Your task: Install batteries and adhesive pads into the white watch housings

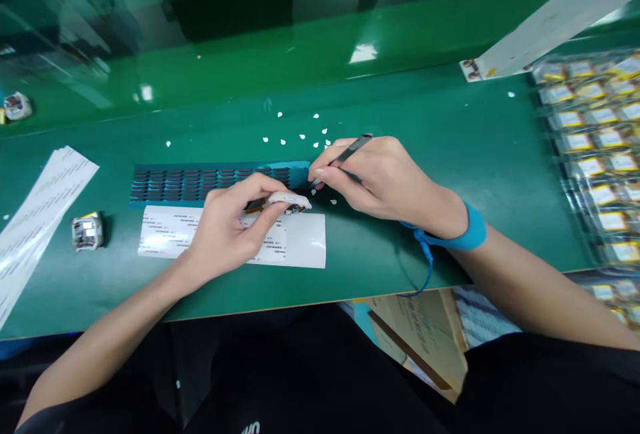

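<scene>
Pinched in my left hand [240, 217] is a small white plastic housing [286, 199] with electronic parts showing on its underside. My right hand [367, 174] grips metal tweezers [353, 149], their tips pointing down and left, close to the housing; whether the tips hold anything is too small to tell. Below both hands lies a blue strip sheet [170, 184] with rows of thin dark pieces. A white printed label sheet [310, 241] rests in front of it, partly covered by my left hand. Around the tweezers are several small white round stickers [303, 137].
Another open device housing [87, 232] sits at left beside long white printed strips [37, 221]. Trays of yellow-edged battery cells [600, 167] fill the right side. A blue wrist strap [470, 227] with a cord is on my right wrist. A white post [555, 17] stands at back right.
</scene>
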The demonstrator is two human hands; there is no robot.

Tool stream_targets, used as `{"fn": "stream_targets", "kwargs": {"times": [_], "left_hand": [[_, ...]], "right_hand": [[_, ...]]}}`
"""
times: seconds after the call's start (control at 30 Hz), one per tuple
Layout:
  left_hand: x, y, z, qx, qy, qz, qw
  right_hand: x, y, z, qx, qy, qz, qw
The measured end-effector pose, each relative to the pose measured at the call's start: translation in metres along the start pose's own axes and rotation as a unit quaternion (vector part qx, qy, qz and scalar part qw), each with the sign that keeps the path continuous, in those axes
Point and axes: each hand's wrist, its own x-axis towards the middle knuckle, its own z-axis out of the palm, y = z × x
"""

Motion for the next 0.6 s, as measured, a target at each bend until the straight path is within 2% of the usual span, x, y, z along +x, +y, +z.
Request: {"fn": "stream_targets", "kwargs": {"times": [0.1,0.2,0.37,0.6], "left_hand": [[-0.001,-0.008,0.003,0.136,-0.070,0.101,0.983],[-0.001,-0.016,0.004,0.213,-0.093,0.164,0.959],[0.001,-0.020,0.004,0.234,-0.097,0.194,0.948],[0.001,-0.019,0.006,0.244,-0.094,0.203,0.944]], "right_hand": [[-0.001,-0.002,0.000,0.001,-0.015,0.012,1.000],[0.000,-0.006,-0.004,0.005,-0.031,0.012,0.999],[0.001,-0.007,-0.011,0.015,-0.039,-0.009,0.999],[-0.003,-0.003,-0.015,0.006,-0.054,0.000,0.999]]}}
